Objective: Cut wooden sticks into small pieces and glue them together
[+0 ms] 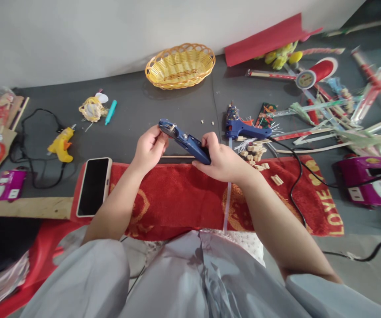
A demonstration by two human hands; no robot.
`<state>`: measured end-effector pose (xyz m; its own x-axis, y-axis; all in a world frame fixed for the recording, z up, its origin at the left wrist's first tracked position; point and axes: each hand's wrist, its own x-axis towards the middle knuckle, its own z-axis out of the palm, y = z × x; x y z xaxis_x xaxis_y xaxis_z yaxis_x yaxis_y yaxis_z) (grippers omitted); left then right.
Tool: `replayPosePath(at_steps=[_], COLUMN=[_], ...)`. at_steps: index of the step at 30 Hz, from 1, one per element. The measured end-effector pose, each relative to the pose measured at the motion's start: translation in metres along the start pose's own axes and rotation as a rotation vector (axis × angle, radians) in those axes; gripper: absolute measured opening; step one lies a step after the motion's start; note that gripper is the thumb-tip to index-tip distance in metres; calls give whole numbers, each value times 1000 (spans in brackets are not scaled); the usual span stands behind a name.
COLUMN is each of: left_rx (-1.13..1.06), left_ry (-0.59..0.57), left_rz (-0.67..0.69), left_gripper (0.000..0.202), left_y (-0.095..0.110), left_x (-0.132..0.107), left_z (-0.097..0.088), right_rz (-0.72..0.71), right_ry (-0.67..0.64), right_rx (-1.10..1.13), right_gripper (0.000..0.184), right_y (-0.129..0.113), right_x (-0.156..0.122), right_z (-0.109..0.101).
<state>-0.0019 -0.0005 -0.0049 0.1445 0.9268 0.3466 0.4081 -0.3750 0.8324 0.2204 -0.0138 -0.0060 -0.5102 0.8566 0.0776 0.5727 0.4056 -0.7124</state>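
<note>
Both hands hold a blue hand tool (185,141) over the far edge of a red towel (177,198). My right hand (221,161) is wrapped around its handle end. My left hand (149,148) pinches its metal-tipped front end. Under the tool a thin wooden stick (177,157) lies on the grey floor. A blue glue gun (243,129) stands just right of my right hand, beside a heap of small wooden pieces (254,157).
A phone (94,186) lies on the towel's left end. A yellow glue gun (61,145) with a black cord sits at the left, a yellow basket (180,65) at the back. Sticks, a red spool (316,73) and a purple box (371,181) crowd the right.
</note>
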Motion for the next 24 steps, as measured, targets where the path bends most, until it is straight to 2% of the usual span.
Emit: replayPosePath(at_steps=[10, 24], left_rx=[-28, 3], left_ry=[-26, -10], left_rz=[-32, 13], left_gripper=[31, 32], left_y=[-5, -5], left_x=[-1, -1], left_z=[-1, 0], right_rz=[-16, 3], right_ry=[12, -15], right_rx=[3, 20], right_gripper=[37, 38], right_y=[2, 0], right_x=[0, 0], right_z=[1, 1])
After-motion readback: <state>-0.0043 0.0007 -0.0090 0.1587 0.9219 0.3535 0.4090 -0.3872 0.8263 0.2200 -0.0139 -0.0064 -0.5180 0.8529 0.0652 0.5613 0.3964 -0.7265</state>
